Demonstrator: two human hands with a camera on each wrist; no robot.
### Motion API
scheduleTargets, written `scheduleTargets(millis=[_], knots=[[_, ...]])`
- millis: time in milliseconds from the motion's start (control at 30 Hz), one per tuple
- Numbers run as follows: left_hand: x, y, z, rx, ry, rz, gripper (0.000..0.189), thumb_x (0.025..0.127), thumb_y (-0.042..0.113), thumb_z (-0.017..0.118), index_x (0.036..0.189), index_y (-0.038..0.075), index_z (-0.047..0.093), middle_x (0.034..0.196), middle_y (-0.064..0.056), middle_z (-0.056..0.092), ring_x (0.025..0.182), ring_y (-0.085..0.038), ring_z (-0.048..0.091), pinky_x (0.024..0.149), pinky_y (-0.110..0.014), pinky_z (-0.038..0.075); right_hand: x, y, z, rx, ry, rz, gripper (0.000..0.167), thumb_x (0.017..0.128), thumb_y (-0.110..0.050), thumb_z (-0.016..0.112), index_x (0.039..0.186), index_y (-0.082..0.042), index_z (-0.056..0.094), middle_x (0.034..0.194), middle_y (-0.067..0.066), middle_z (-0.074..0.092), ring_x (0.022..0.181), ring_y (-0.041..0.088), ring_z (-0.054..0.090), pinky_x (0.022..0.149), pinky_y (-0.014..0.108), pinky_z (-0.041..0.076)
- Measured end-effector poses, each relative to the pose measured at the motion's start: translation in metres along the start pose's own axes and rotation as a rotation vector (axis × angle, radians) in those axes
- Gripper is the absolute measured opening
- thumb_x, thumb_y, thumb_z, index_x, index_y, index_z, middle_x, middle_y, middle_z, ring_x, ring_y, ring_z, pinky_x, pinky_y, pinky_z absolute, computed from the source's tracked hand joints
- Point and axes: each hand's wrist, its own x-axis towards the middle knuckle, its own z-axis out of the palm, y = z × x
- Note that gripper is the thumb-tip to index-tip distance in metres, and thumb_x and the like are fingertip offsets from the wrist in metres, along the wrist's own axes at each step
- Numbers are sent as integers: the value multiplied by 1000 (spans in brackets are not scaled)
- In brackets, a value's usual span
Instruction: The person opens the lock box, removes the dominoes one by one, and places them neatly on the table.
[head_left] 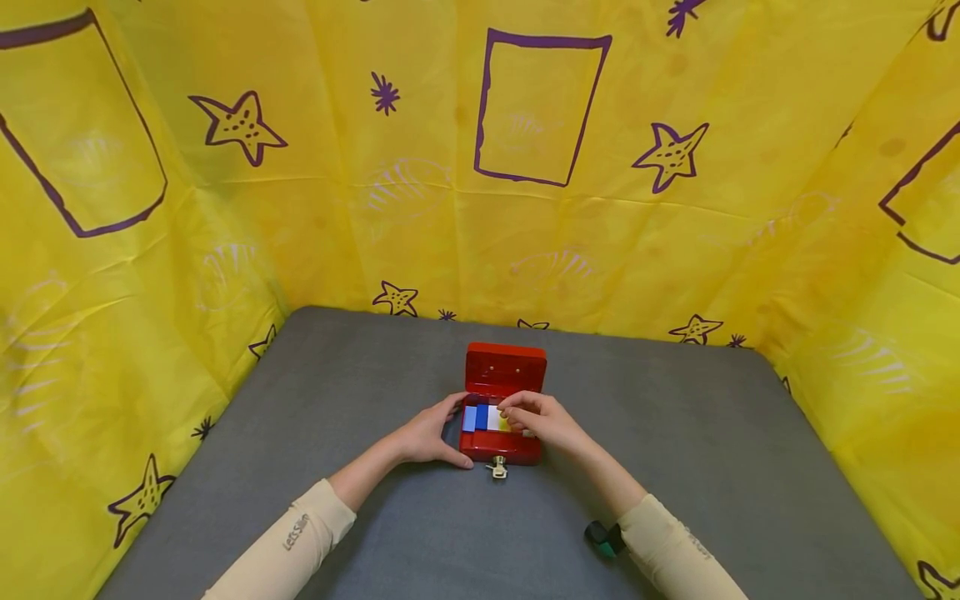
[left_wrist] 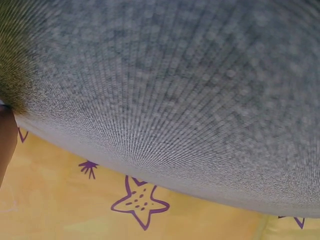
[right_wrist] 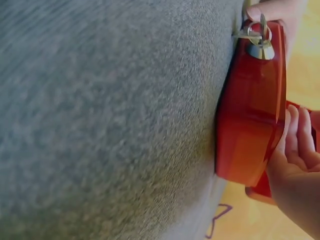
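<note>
Table [head_left: 375, 367] spreads wide round red box [head_left: 480, 451] — left fingers [head_left: 452, 402] splayed at its edge — right fingers [head_left: 522, 399] bent, hold unclear.

Box [right_wrist: 250, 120]: smooth, glossy, looks like painted metal
Lid [head_left: 506, 367]: the same glossy finish inside
Lock [right_wrist: 261, 51]: bright, polished metal
Keys [head_left: 498, 472]: shiny metal
Coloured pieces [head_left: 482, 417]: material too small to tell
Bench [head_left: 360, 375]: matt, cloth-like, finely rough
Curtain [head_left: 420, 225]: smooth printed cloth, faint sheen, creased
Sleeves [head_left: 277, 550]: matt cloth

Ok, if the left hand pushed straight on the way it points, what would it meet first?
Likely the red box, whose side faces the left hand; its thumb seems to touch the front corner, though fingertip contact is unclear.
</note>
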Motion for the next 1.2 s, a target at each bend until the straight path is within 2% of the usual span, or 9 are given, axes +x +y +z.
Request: scheduleTargets(millis=[167, 300, 433, 633, 867, 1200], knots=[[0, 0, 0, -7, -2, 9, 107, 69, 39, 88, 152, 14, 25, 152, -11, 36, 136, -34, 39, 107, -52, 36, 3, -2, 8, -242, -5, -73, 21, 96, -27, 61, 109, -14, 70, 106, 0, 68, 95, 22, 61, 83, 38, 53], [-1, 1, 0, -15, -3, 23, 107, 69, 38, 88, 152, 13, 25, 152, -12, 36, 135, -35, 40, 107, -53, 36, 6, -1, 14, -351, -19, -154, 18, 95, -25, 62, 107, -14, 71, 105, -4, 69, 97, 20, 62, 86, 41, 52], [-2, 2, -1, -16, -1, 37, 106, 70, 36, 88, 152, 12, 25, 152, -13, 37, 135, -35, 40, 107, -52, 36, 10, 1, 17, -411, -34, -248, 17, 94, -20, 62, 106, -12, 70, 103, -3, 69, 93, 17, 61, 86, 39, 53], [-2, 3, -2, -11, -4, 58, 106, 70, 35, 88, 151, 10, 25, 151, -13, 38, 135, -34, 40, 109, -50, 34, 15, 4, 21, -503, -19, -319, 17, 93, -19, 64, 107, -13, 71, 104, -3, 69, 90, 14, 58, 84, 34, 51], [-2, 1, -2, -23, -5, 75, 106, 70, 34, 88, 152, 12, 25, 151, -11, 37, 136, -30, 39, 110, -47, 33, 16, 3, 24, -583, -57, -370, 25, 93, -17, 63, 116, -8, 68, 116, 5, 67, 107, 23, 59, 98, 45, 46], [-1, -1, -2, -27, -3, 96, 107, 70, 32, 89, 152, 8, 24, 150, -13, 38, 135, -31, 40, 110, -47, 34, 17, 4, 28, -651, -143, -442, 34, 94, -17, 62, 126, -5, 63, 126, 8, 63, 121, 27, 53, 105, 46, 40]])
